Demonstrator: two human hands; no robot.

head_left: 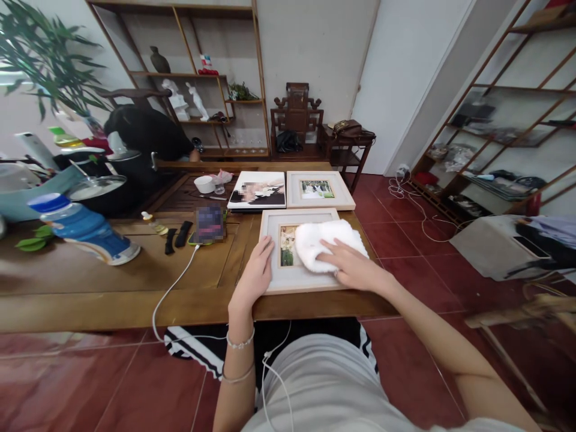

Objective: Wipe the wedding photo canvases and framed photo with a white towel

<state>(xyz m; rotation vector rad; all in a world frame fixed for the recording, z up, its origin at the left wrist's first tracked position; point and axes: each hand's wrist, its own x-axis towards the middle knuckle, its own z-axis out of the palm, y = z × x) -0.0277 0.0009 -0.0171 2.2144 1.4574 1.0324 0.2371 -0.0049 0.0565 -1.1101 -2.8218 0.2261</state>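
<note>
A light wooden photo frame [274, 223] with a small photo lies flat at the near edge of the wooden table [112, 282]. My left hand [255, 271] rests on the frame's left side, fingers laid over its edge, steadying it. My right hand [348, 264] presses flat, fingers stretched, on a fluffy white cloth [326, 240] that covers the frame's glass. Behind it lie a second framed photo [318, 189] and a frameless photo print [258, 190].
A phone [209, 225] with a white charging cable [173, 288] lies left of the frame. A blue bottle [81, 229] lies on its side at the far left. Shelves stand at the back and right; a person in black sits beyond the table.
</note>
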